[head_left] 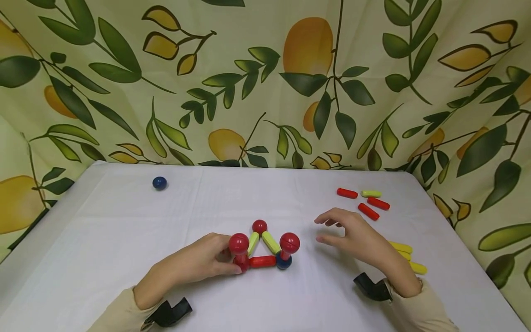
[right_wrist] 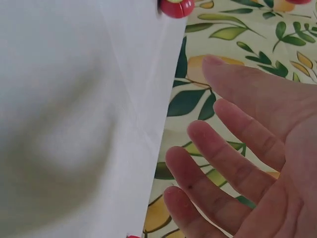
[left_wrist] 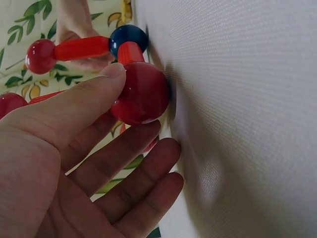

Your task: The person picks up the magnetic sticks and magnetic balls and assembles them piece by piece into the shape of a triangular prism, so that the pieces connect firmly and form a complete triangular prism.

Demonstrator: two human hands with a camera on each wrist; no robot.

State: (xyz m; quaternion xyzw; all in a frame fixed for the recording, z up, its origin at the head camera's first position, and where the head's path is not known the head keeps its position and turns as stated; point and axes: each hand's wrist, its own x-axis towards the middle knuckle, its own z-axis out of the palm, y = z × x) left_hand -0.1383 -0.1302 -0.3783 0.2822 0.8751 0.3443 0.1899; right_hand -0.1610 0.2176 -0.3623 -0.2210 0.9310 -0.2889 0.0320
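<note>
A small frame of balls and rods stands mid-table: red balls (head_left: 238,243) (head_left: 289,242) on short posts, a third red ball (head_left: 259,226) behind, two yellow rods (head_left: 270,241), a red rod (head_left: 262,261) and a blue ball (head_left: 284,262). My left hand (head_left: 234,263) holds the frame's lower left corner. In the left wrist view the left hand (left_wrist: 134,99) has its thumb and forefinger pinching a red ball (left_wrist: 146,94). My right hand (head_left: 318,229) hovers just right of the frame, fingers spread and holding nothing; the right wrist view shows the right hand (right_wrist: 237,158) palm bare.
A loose blue ball (head_left: 159,183) lies at the back left of the white table (head_left: 124,240). Red rods (head_left: 368,211) and a yellow one (head_left: 371,193) lie at the back right. More yellow rods (head_left: 416,267) sit beside my right wrist. A leaf-print curtain (head_left: 265,83) surrounds the table.
</note>
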